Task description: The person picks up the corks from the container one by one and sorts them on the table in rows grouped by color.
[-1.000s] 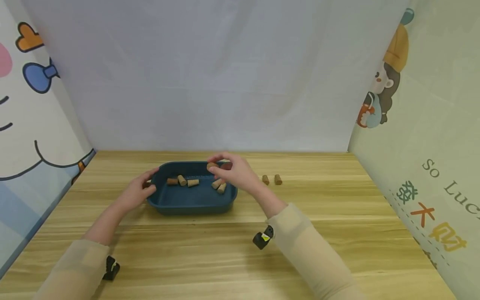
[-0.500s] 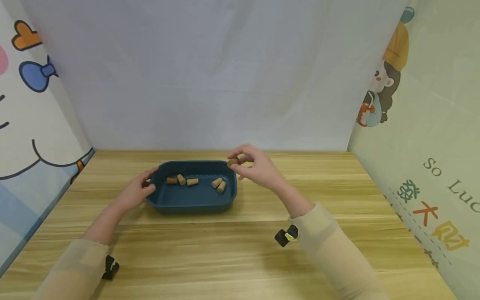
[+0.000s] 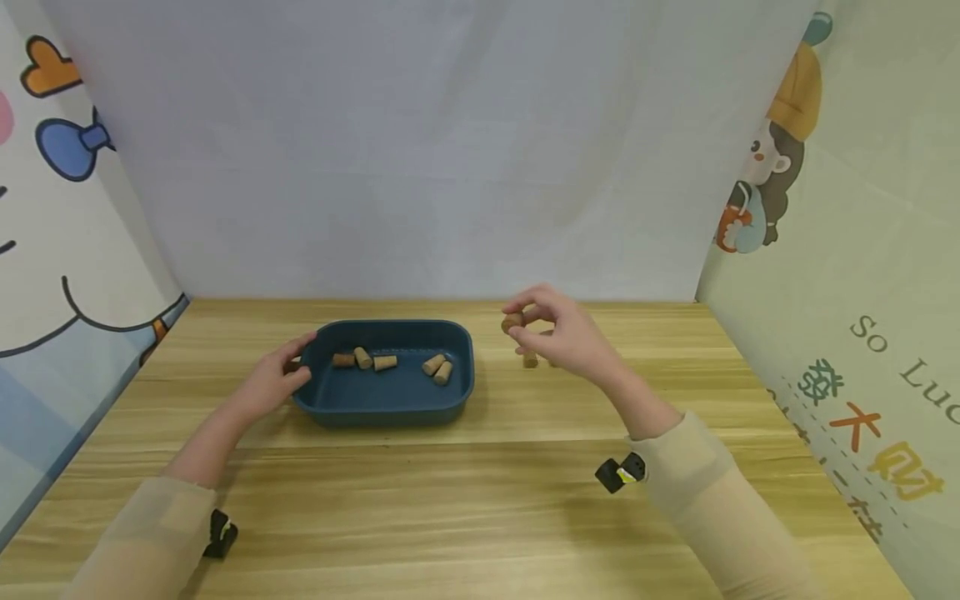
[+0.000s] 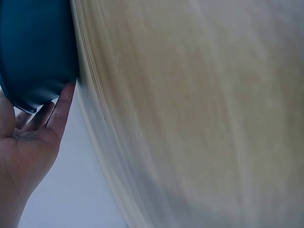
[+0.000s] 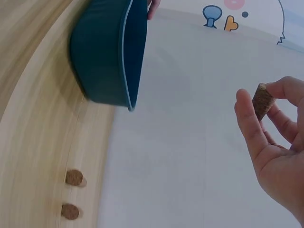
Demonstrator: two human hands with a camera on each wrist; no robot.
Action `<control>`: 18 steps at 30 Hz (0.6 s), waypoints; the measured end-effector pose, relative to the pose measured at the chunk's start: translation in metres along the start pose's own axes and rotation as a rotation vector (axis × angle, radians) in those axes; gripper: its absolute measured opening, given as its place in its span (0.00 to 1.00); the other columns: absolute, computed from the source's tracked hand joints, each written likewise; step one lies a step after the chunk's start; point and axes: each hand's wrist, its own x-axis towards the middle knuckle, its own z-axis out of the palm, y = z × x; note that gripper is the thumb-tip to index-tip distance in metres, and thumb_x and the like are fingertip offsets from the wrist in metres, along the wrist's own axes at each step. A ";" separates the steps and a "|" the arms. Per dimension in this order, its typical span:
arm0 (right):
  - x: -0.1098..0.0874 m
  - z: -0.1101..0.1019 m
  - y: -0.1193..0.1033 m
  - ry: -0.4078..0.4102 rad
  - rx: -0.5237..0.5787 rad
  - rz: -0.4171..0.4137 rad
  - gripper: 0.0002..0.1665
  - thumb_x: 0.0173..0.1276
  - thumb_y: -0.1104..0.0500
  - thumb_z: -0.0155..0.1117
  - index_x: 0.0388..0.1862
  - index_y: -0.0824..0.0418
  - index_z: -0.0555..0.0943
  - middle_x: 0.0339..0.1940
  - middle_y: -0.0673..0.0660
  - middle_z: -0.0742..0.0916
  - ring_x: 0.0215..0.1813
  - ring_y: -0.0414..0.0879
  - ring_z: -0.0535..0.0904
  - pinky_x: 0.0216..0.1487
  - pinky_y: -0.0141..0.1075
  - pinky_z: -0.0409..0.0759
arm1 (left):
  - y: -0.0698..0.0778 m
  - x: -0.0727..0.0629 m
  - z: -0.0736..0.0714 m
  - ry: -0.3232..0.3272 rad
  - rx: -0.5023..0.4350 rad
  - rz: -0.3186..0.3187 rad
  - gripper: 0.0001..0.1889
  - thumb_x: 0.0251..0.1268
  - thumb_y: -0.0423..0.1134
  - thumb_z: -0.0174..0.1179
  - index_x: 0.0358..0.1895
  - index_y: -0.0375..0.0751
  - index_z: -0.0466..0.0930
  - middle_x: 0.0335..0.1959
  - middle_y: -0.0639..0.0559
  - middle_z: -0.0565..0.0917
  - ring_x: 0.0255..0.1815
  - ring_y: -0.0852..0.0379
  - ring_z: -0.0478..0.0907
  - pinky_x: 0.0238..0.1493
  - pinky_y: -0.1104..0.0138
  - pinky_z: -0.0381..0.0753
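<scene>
Both hands (image 3: 267, 386) extend forward, the right (image 3: 567, 336) pinching a raised cork (image 3: 512, 323).

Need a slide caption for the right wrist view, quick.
Right hand pinching a cork in the air, two more corks on the wooden table, near a blue tub.

Cork (image 3: 512, 322) in right grip (image 3: 567, 335), corks (image 3: 386, 363) in tray (image 3: 384, 413)
</scene>
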 end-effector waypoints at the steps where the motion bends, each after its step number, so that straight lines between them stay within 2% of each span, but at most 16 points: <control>1: -0.001 -0.003 0.001 0.003 -0.007 0.000 0.14 0.66 0.59 0.63 0.50 0.57 0.78 0.50 0.54 0.77 0.45 0.48 0.82 0.35 0.37 0.82 | 0.000 0.000 0.000 0.000 0.001 -0.001 0.32 0.72 0.37 0.45 0.75 0.37 0.44 0.71 0.25 0.51 0.64 0.27 0.62 0.54 0.46 0.73; 4: -0.006 -0.013 0.004 0.022 -0.046 -0.006 0.14 0.66 0.59 0.63 0.50 0.57 0.78 0.50 0.53 0.78 0.50 0.47 0.80 0.39 0.35 0.82 | 0.001 0.000 0.000 0.002 0.003 0.000 0.32 0.72 0.36 0.45 0.75 0.37 0.44 0.71 0.25 0.51 0.64 0.27 0.63 0.52 0.49 0.74; 9: -0.013 -0.026 0.012 0.049 -0.114 -0.022 0.14 0.65 0.63 0.62 0.50 0.61 0.78 0.50 0.57 0.79 0.51 0.50 0.80 0.45 0.37 0.82 | 0.001 0.000 -0.001 0.003 0.004 0.002 0.32 0.72 0.36 0.45 0.75 0.37 0.45 0.70 0.24 0.53 0.63 0.28 0.64 0.47 0.55 0.75; 13: -0.019 -0.035 0.019 0.073 -0.185 -0.050 0.14 0.64 0.67 0.62 0.50 0.64 0.78 0.48 0.59 0.80 0.49 0.52 0.79 0.40 0.40 0.82 | 0.000 0.000 -0.001 0.004 0.003 0.005 0.32 0.72 0.36 0.45 0.75 0.36 0.45 0.70 0.24 0.53 0.63 0.27 0.64 0.50 0.51 0.75; 18: -0.026 -0.046 0.032 0.093 -0.241 -0.070 0.13 0.65 0.63 0.63 0.49 0.58 0.80 0.47 0.54 0.81 0.45 0.46 0.76 0.37 0.34 0.80 | 0.000 0.000 -0.001 -0.002 -0.002 0.002 0.32 0.72 0.36 0.45 0.75 0.36 0.45 0.70 0.24 0.52 0.63 0.27 0.63 0.54 0.45 0.73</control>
